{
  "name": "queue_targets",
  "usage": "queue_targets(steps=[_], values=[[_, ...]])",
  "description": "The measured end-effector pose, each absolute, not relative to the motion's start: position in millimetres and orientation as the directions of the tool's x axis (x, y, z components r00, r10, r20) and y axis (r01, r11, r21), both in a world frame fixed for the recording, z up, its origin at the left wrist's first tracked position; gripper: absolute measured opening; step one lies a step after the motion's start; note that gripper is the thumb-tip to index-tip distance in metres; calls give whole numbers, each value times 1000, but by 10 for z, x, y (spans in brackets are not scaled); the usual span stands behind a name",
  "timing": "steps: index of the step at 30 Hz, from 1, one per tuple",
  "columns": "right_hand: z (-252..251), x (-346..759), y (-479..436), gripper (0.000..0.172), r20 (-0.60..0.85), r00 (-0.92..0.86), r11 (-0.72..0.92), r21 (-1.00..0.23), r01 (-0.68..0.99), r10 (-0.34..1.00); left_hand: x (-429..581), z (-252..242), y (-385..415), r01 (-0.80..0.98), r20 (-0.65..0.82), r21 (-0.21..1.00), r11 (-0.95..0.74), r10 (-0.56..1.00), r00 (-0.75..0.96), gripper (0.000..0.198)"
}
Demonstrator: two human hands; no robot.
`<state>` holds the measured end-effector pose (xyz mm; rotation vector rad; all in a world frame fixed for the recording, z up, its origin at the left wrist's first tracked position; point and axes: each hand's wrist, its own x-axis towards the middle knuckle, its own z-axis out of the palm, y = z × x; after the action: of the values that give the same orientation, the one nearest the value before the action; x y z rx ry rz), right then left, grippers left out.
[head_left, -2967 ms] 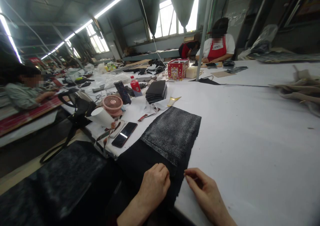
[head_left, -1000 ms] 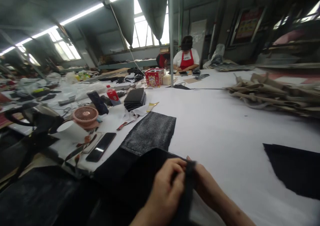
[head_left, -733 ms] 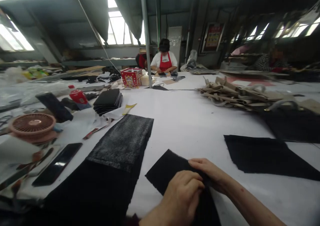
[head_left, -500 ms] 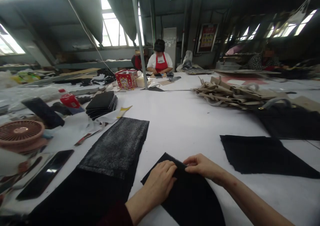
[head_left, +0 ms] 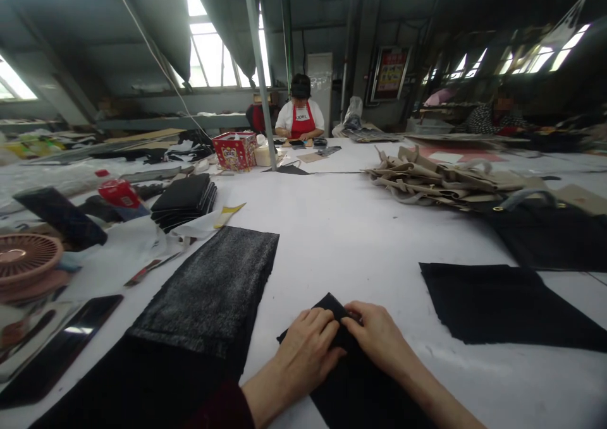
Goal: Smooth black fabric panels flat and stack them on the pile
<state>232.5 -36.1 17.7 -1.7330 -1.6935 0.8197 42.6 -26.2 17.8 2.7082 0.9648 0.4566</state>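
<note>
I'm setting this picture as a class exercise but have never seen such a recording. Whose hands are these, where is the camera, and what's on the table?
No machine: a person wears one camera on the head, looking forward and down, so the hands at the bottom are the wearer's own. The left hand and right hand meet on the far corner of a black cloth piece on the white table; whether they pinch or press it is unclear. Nearby lie a grey fuzzy strip, another black piece, a phone and a beige pile. A co-worker in a red apron sits opposite.
</note>
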Motion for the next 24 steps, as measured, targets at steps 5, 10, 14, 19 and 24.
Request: queue_targets(steps=[5, 10, 14, 19, 24], values=[[-104, 2147, -455, 24, 383, 36, 142, -427, 893, 923, 436, 157, -193, 594, 224, 318, -739, 667, 711, 15], [-261, 2119, -491, 27, 517, -61, 235, -278, 931, 854, 489, 116, -121, 623, 244, 295, -725, 687, 684, 11], [-293, 2103, -495, 30, 614, -157, 305, -144, 941, 773, 488, 61, -107, 638, 260, 293, -713, 701, 664, 22], [-282, 2078, -499, 34, 622, -200, 316, -80, 945, 757, 461, 23, -99, 661, 269, 268, -701, 714, 647, 48], [-268, 2070, -490, 33, 634, -216, 332, -67, 941, 742, 463, 28, -89, 668, 267, 262, -696, 718, 643, 47]])
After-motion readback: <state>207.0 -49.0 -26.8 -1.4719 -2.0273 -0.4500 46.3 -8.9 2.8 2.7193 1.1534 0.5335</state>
